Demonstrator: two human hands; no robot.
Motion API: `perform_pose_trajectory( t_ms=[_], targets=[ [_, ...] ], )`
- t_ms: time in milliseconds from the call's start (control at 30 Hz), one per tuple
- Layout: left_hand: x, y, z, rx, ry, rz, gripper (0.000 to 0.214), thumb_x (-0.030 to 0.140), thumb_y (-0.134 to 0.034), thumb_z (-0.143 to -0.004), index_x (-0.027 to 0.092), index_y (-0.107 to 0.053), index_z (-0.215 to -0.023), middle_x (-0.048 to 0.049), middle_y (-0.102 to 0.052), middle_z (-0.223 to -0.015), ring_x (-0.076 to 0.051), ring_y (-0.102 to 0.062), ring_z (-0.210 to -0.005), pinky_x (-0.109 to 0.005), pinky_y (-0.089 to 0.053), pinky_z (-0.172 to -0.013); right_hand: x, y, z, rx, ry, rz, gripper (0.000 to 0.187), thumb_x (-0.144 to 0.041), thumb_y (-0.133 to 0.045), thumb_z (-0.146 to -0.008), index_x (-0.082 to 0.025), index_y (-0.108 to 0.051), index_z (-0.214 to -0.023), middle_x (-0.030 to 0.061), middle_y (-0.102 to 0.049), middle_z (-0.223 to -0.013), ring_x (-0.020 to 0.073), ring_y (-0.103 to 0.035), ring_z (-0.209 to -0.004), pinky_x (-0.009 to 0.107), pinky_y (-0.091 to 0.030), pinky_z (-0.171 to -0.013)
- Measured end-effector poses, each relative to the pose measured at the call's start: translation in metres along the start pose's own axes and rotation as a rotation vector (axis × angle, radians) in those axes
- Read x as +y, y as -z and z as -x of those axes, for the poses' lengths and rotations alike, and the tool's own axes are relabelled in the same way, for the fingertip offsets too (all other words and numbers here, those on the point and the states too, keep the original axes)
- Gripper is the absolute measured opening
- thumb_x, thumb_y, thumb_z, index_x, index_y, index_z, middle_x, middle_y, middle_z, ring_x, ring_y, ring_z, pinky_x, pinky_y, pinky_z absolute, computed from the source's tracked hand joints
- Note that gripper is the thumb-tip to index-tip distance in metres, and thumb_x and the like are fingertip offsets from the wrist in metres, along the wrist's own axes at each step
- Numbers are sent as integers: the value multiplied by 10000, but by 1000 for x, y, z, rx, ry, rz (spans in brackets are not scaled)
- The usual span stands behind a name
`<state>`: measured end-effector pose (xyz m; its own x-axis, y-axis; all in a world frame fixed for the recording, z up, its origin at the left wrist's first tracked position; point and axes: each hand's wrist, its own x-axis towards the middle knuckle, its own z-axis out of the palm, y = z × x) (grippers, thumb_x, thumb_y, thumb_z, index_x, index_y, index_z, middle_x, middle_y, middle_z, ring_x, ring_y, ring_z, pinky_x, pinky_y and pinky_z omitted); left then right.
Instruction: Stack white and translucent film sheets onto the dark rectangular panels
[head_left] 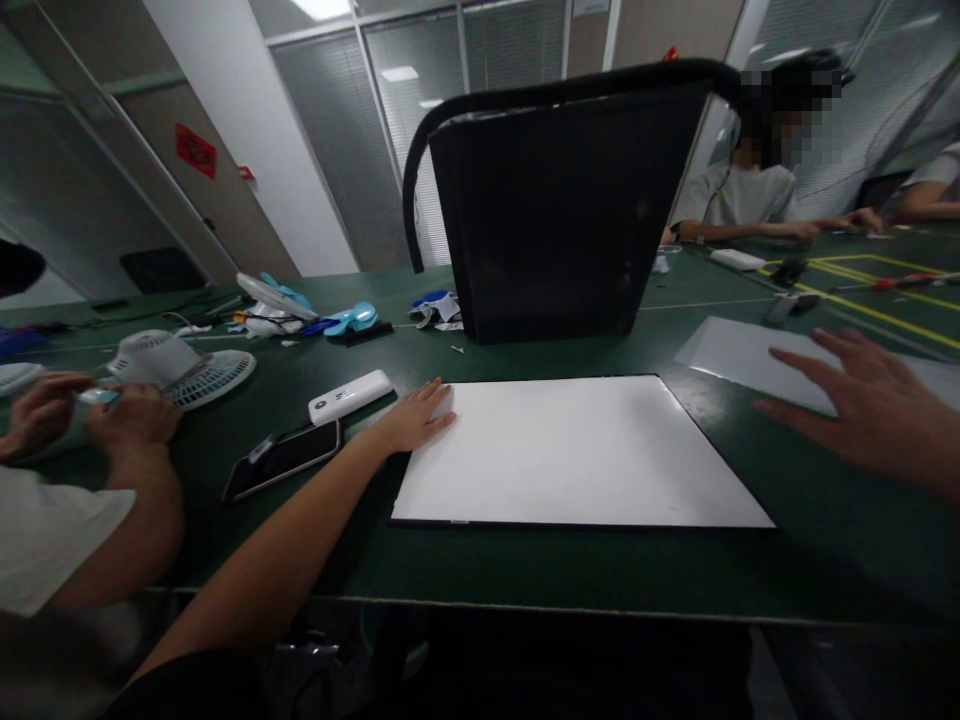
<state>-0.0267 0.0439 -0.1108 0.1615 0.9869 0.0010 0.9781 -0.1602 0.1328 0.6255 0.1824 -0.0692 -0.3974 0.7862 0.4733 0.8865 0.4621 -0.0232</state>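
A white flat panel [577, 455] with a thin dark edge lies on the green table [525, 570] in front of me. My left hand [415, 415] rests flat on its left edge, fingers stretched out. My right hand [862, 405] hovers open to the right of the panel, fingers spread, above a white sheet [739, 352]. Behind the panel stands a black box-like case [559, 215] with a curved black handle.
A black phone [283, 457] and a white power bank [350, 396] lie left of my left hand. At far left, another person's hands [90, 410] work near a white fan [184, 368]. Blue and white parts [300, 310] lie behind. A person [750, 180] sits at back right.
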Motion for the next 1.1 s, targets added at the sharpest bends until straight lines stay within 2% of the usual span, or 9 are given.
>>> perform_pose_trajectory(
  t_ms=[67, 133, 200, 300, 400, 533, 667, 833, 1100],
  targets=[
    [0, -1, 0, 0, -1, -3, 939, 746, -247, -1044, 59, -354, -1676, -245, -236, -1756, -386, -302, -1624, -535, -270, -1319, 16, 4, -42, -32, -168, 81, 1318, -1102, -323, -770, -99, -487, -1610, 275, -194, -1727, 482, -90, -1620, 655, -127, -1299],
    [-1, -1, -1, 7, -9, -8, 935, 731, -256, -1046, 37, -371, -1663, -258, -240, -1750, -385, -305, -1622, -532, -273, -1320, 26, -1, -74, -3, -326, 102, 1252, -1029, -297, -880, -36, -423, -1632, 320, -143, -1720, 471, -36, -1623, 629, -113, -1281],
    [-2, -2, -1, 22, -13, -14, 930, 727, -264, -1046, 33, -385, -1654, -265, -262, -1740, -382, -315, -1619, -537, -282, -1317, 29, -18, -92, 15, -441, 78, 1190, -952, -306, -957, 27, -387, -1628, 360, -198, -1685, 471, -89, -1610, 627, -144, -1260],
    [-3, -2, -1, 17, -19, -26, 919, 723, -261, -1051, 47, -375, -1662, -257, -273, -1739, -367, -303, -1626, -537, -282, -1317, 25, -57, -92, 40, -574, 50, 1171, -907, -289, -992, 45, -269, -1672, 376, -178, -1683, 469, -74, -1610, 662, -171, -1238],
    [-4, -2, -1, 1, -19, -30, 932, 733, -255, -1049, 48, -357, -1672, -252, -251, -1749, -367, -280, -1634, -533, -268, -1323, 22, -93, -81, -9, -682, 29, 1171, -892, -347, -987, 37, -222, -1690, 381, -88, -1700, 468, 33, -1619, 737, -30, -1223],
    [-7, -4, -1, -2, -10, -26, 967, 769, -227, -1038, 54, -360, -1675, -237, -243, -1759, -367, -258, -1641, -518, -239, -1338, 35, -116, -77, -138, -774, 3, 1285, -975, -439, -893, -3, -225, -1705, 372, -70, -1706, 491, 39, -1615, 746, 62, -1203],
    [-8, -4, -2, -8, -16, -18, 1005, 797, -204, -1026, 45, -354, -1676, -241, -225, -1764, -370, -260, -1642, -514, -233, -1342, 49, -119, -82, -264, -860, -33, 1317, -1024, -486, -820, -27, -360, -1671, 390, -137, -1686, 555, -59, -1590, 760, 15, -1191],
    [-5, -1, -1, -19, -16, -13, 981, 772, -231, -1036, 34, -360, -1669, -249, -230, -1758, -380, -270, -1637, -524, -238, -1340, 44, -116, -85, -282, -887, -8, 1209, -960, -473, -893, -32, -382, -1662, 375, -185, -1683, 530, -119, -1589, 741, -65, -1196],
    [-8, -3, -1, -10, -22, -22, 985, 784, -222, -1035, 48, -347, -1677, -237, -227, -1760, -363, -268, -1640, -535, -248, -1333, 26, -87, -83, -302, -832, 63, 851, -746, -554, -984, -33, -639, -1439, 351, -606, -1351, 441, -599, -1266, 568, -451, -982]
  ],
)
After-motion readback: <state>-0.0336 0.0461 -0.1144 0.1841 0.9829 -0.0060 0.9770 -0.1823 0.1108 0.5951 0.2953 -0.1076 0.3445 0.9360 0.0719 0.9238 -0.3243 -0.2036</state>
